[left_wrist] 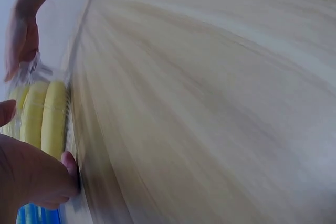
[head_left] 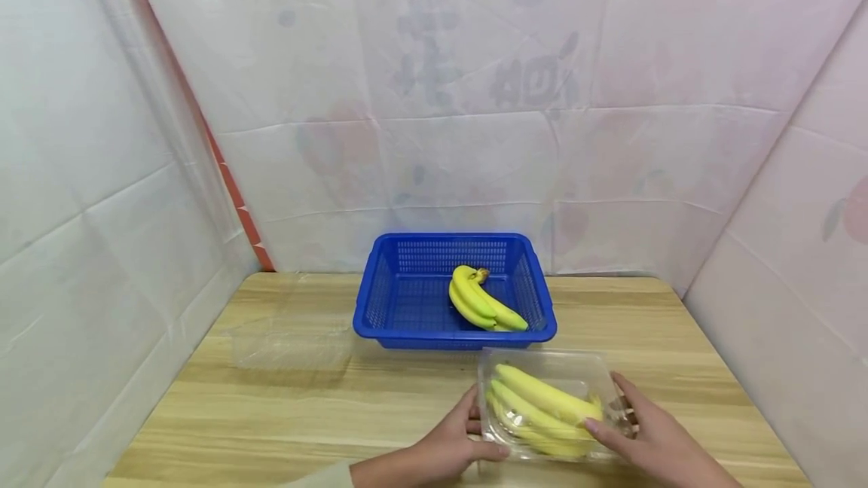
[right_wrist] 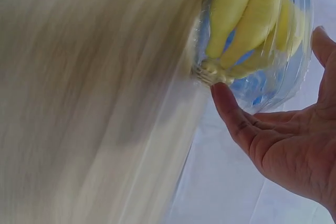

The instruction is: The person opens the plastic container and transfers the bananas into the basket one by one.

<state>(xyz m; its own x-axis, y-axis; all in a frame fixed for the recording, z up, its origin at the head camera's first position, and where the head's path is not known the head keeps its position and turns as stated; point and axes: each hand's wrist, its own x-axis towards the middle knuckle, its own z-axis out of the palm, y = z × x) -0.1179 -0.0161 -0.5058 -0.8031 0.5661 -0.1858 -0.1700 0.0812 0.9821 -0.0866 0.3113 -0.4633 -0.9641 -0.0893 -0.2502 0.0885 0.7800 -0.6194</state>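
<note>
Both your left hand (head_left: 450, 439) and right hand (head_left: 656, 434) grip a clear container (head_left: 597, 373) of bananas (head_left: 548, 405); near the table's (head_left: 380, 413) back edge, a blue basket (head_left: 454, 335) holds another bunch (head_left: 473, 302).

Sheet-walled booth (head_left: 468, 164) around a table (head_left: 291, 413)

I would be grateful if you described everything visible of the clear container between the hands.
The clear container is boxy with rounded corners and looks like thin, shiny plastic. Yellow bananas show through it, their stem end toward the right hand. It is in front of the blue basket, gripped at one side by the left hand and at the other by the right. Whether it touches the table is unclear.
</note>
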